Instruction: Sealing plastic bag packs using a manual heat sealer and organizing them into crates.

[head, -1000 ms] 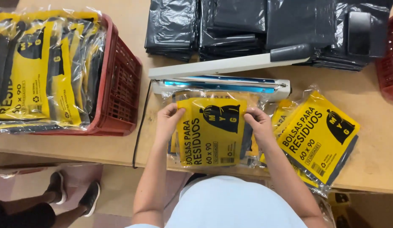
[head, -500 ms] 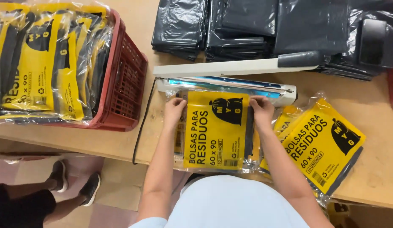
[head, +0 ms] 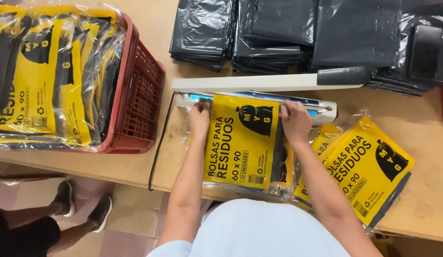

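**Both hands set a packet's open end on the sealer bed**

Head view, looking down on a wooden table (head: 435, 190). The left hand (head: 200, 119) and the right hand (head: 295, 121) each pinch one upper corner of a clear packet with a yellow insert (head: 240, 143), fingers closed on the film. Held by its two far corners, the packet is kept flat and square, so that its top edge lies straight along the white sealing machine (head: 326, 110); this is a judgement from the alignment seen. The machine's long lever arm (head: 259, 82) stands raised, which leaves the bed open to receive that edge.

The packet lies between the two hands, its upper edge touching the sealer bed and its lower end resting near the table's front edge, just before the person's body. The grip is at the top margin only; the rest of the packet is unsupported by the hands and lies on further packets beneath it.

To the right, a pile of similar yellow packets (head: 369, 166) lies just beside the held one, partly overlapped. To the left, a red plastic crate (head: 140, 95) holds more of them. Behind the sealer sit stacks of folded black bags (head: 278, 33). Another person's feet in dark shoes (head: 83, 207) show on the floor at lower left.
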